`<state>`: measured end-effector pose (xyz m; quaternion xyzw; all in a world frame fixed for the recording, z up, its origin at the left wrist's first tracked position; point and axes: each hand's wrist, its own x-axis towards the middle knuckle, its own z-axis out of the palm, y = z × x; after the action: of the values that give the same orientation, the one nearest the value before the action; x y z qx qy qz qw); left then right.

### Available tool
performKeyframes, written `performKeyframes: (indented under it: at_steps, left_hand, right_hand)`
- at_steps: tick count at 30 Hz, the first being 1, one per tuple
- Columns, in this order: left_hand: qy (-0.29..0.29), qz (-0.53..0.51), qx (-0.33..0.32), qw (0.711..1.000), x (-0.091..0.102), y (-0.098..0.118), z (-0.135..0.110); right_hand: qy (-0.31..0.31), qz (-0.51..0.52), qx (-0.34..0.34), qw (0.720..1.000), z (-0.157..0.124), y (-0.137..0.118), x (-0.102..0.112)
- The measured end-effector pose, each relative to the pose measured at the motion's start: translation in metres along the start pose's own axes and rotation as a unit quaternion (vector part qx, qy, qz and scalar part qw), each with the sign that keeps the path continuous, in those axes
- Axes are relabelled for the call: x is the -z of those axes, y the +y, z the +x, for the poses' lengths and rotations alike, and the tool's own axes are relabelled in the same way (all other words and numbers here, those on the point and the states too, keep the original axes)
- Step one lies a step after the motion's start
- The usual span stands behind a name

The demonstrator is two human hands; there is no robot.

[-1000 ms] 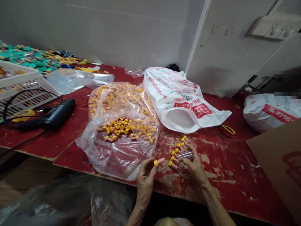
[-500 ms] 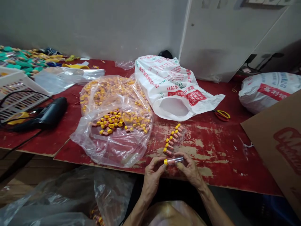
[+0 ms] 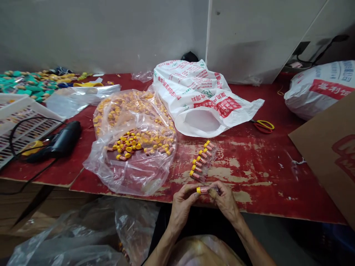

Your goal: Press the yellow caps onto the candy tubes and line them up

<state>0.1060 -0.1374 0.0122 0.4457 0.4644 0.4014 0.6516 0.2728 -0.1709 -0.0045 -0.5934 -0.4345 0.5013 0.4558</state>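
Between my two hands, at the table's front edge, lies a small yellow-capped tube [image 3: 203, 190] with a red-and-white printed body and clear film around its right end. My left hand [image 3: 183, 205] pinches it by the capped end. My right hand [image 3: 225, 201] grips the filmed end between thumb and fingers, hiding part of it. Just beyond my hands, a slanting row of several similar wrapped tubes [image 3: 198, 169] rests on the table. Left of them a clear plastic bag [image 3: 133, 177] lies with its mouth toward me, full of loose yellow-capped tubes [image 3: 129, 142].
A white printed sack [image 3: 191, 83] lies behind the row, with yellow-and-red-handled scissors [image 3: 263, 126] to its right. At left are a black heat gun [image 3: 65, 140] and a white basket [image 3: 30, 118]. A cardboard box [image 3: 330, 147] and another sack [image 3: 321, 85] stand at right.
The film at the tube's right end, which stuck out clear before, is now mostly covered by my right thumb and fingers. The camera view has shifted slightly; both hands stay on the tube.
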Motion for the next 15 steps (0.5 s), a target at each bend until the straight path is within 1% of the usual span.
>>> performKeyframes:
  at_steps: [2, 5, 7, 10, 15]
  left_hand:
    - [0.01, 0.006, -0.002, 1.0, 0.001, -0.001, 0.002]
    - [0.007, 0.013, 0.003, 1.0, 0.002, -0.001, 0.003]
    - [-0.003, 0.021, 0.0, 1.0, 0.001, 0.0, 0.004]
    - [-0.013, 0.044, -0.016, 0.999, -0.002, 0.002, 0.005]
    - [-0.013, 0.058, -0.03, 0.998, -0.003, 0.001, 0.007]
  right_hand:
    - [0.003, -0.028, 0.029, 0.999, -0.002, 0.001, 0.003]
    - [-0.021, -0.048, 0.057, 0.997, -0.004, 0.001, 0.009]
    - [-0.024, -0.087, 0.064, 0.994, -0.004, 0.001, 0.014]
    - [-0.01, -0.128, 0.066, 0.99, -0.005, 0.0, 0.021]
    - [-0.007, -0.083, 0.05, 0.995, -0.009, -0.004, 0.027]
